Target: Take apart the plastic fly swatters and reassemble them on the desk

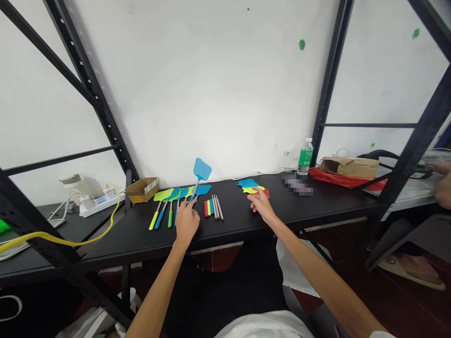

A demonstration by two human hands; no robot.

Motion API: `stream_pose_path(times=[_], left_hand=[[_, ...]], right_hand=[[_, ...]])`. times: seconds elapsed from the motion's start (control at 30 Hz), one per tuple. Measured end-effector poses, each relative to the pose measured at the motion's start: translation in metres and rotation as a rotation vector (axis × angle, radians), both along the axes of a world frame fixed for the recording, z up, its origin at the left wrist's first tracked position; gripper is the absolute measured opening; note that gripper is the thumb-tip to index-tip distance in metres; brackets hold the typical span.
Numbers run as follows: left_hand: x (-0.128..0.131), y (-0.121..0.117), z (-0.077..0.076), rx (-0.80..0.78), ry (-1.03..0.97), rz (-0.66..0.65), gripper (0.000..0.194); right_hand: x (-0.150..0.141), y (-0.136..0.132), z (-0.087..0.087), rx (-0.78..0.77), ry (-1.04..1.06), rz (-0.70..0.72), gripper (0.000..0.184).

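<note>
My left hand (187,219) is closed around the handle of a blue fly swatter (202,169), whose square head is tilted up above the table. Just left of and under it lies a row of fly swatters (162,211) with yellow, blue and green handles, their heads overlapping. My right hand (261,203) is over the loose swatter heads, its fingers partly spread; I see a blue head (247,182), a yellow-green head (249,190) and a red head (267,193). Between the hands lie short coloured handles (208,208) and several grey rods (217,208).
A small cardboard box (142,190) stands at the back left, near a white power strip (102,205) and a yellow cable (66,241). At the right are a water bottle (305,157) and an open carton (349,167) on red plastic (329,176). Black metal posts frame the table.
</note>
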State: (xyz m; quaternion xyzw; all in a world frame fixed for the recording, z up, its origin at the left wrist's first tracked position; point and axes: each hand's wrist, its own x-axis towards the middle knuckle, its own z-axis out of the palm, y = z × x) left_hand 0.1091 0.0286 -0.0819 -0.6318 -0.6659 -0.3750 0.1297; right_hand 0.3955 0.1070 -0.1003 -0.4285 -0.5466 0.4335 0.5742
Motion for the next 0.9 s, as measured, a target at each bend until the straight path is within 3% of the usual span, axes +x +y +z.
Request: stream_pose_path(times=[0.27, 0.57, 0.73, 0.9], left_hand=[[0.005, 0.002, -0.009, -0.149, 0.279, 0.172, 0.04], [0.008, 0.001, -0.009, -0.183, 0.307, 0.132, 0.037], [0.01, 0.0, -0.008, -0.068, 0.33, 0.025, 0.035], [0.011, 0.002, -0.008, -0.101, 0.345, -0.106, 0.031]], right_hand=[[-0.001, 0.002, -0.003, 0.028, -0.075, 0.012, 0.051], [-0.001, -0.001, -0.002, 0.046, -0.188, 0.021, 0.042], [-0.006, -0.015, 0.007, 0.297, -0.514, 0.081, 0.032], [-0.025, -0.04, 0.012, 0.513, -0.812, 0.235, 0.037]])
